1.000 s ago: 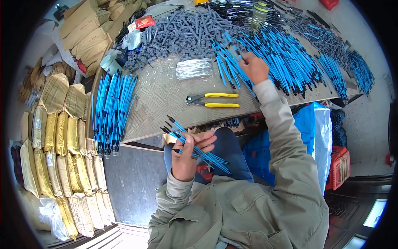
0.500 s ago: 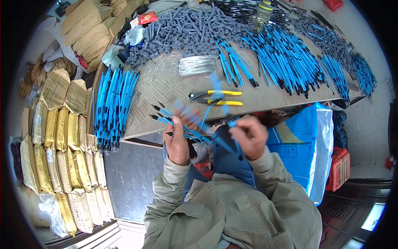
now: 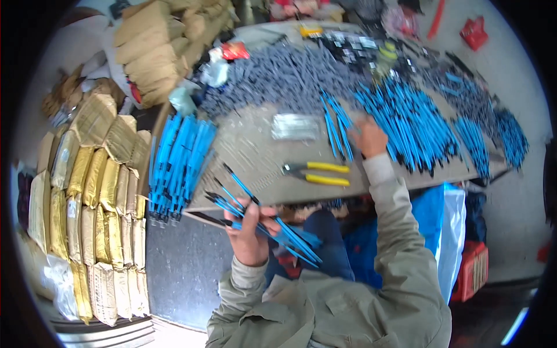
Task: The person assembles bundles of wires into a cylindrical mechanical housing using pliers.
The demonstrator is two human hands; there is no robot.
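My left hand (image 3: 252,232) is closed around several thin blue rods (image 3: 299,240) with black ends, held over my lap in front of the table edge. Out over the table, my right hand (image 3: 369,137) sits between a small group of blue rods (image 3: 331,127) and a large heap of blue rods (image 3: 412,124). Motion smears its fingers, so I cannot make out whether it touches or grips a rod. Yellow-handled pliers (image 3: 328,166) lie to the left of my right wrist. Behind them is a bundle of thin silvery strips (image 3: 296,126).
Grey plastic parts (image 3: 278,75) are heaped along the back. Another stack of blue rods (image 3: 180,162) overhangs the table's left end. Brown and gold packets (image 3: 96,174) stand at far left. A blue-and-white bag (image 3: 449,232) and a red container (image 3: 473,272) are at right.
My right hand has moved from above my lap, where it was beside a blurred blue piece, forward to the rods on the table. My left hand still holds its rods. The view has shifted.
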